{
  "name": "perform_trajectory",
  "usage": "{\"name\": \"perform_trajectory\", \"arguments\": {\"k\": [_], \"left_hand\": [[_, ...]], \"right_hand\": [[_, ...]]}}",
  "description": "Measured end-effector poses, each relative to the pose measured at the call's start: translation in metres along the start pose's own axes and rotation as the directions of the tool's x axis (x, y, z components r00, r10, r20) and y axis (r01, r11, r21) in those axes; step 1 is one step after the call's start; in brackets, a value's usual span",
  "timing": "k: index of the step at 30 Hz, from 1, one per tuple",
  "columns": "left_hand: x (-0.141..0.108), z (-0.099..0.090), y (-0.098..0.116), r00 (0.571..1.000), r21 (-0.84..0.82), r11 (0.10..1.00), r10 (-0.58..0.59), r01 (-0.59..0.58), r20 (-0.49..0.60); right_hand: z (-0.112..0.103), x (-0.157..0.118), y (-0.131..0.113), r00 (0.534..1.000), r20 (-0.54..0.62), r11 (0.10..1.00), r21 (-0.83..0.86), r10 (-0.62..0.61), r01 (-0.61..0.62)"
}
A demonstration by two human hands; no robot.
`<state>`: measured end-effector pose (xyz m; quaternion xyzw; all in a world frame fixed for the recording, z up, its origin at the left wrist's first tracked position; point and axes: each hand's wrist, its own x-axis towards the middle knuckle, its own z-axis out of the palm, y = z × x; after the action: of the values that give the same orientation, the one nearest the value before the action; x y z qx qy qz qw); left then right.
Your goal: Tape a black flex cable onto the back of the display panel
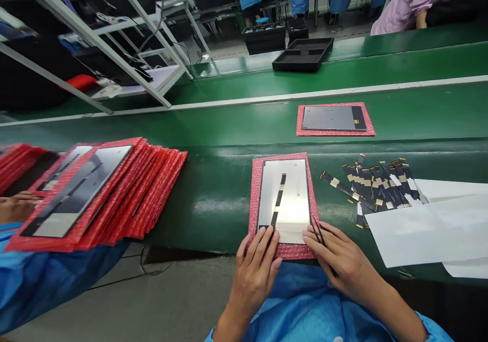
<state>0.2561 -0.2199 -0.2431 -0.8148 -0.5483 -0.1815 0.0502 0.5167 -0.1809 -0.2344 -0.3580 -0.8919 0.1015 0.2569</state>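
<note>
In front of me a display panel point(293, 194) lies on a pink bubble-wrap sheet point(297, 252). A dark flex cable point(279, 199) with a gold end runs lengthwise along the panel's silvery back. My left hand point(254, 266) rests with fingers stretched out on the panel's lower left corner, fingertips at the cable's near end. At the lower right corner my right hand point(341, 258) holds black tweezers point(318, 231), tips pointing away from me. Its fingertips touch the panel's edge. To the right several loose flex cables point(375, 184) lie in a pile.
White paper sheets point(427, 230) lie right of me. Beyond the panel is another panel point(331, 118) on pink wrap. A stack of red bubble-wrap sheets point(152, 194) with panels stands left, beside a co-worker's hand point(19, 207). A black tray point(303, 55) sits at the back.
</note>
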Motion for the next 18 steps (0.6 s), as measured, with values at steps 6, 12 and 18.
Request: {"name": "perform_trajectory", "arguments": {"k": [6,12,18], "left_hand": [[0.015,0.002,-0.026,0.981,-0.129,0.972,-0.193,0.195,0.028],[0.100,0.011,-0.088,0.926,-0.110,0.919,-0.373,0.378,0.060],[0.184,0.021,-0.114,0.953,-0.213,0.932,-0.269,0.294,0.138]], "right_hand": [[0.007,-0.002,0.004,0.997,-0.082,1.000,0.021,-0.011,0.012],[0.017,-0.005,0.008,0.991,-0.131,1.000,0.026,0.001,0.003],[0.025,-0.007,0.012,0.985,-0.173,0.999,-0.042,-0.020,0.013]]}}
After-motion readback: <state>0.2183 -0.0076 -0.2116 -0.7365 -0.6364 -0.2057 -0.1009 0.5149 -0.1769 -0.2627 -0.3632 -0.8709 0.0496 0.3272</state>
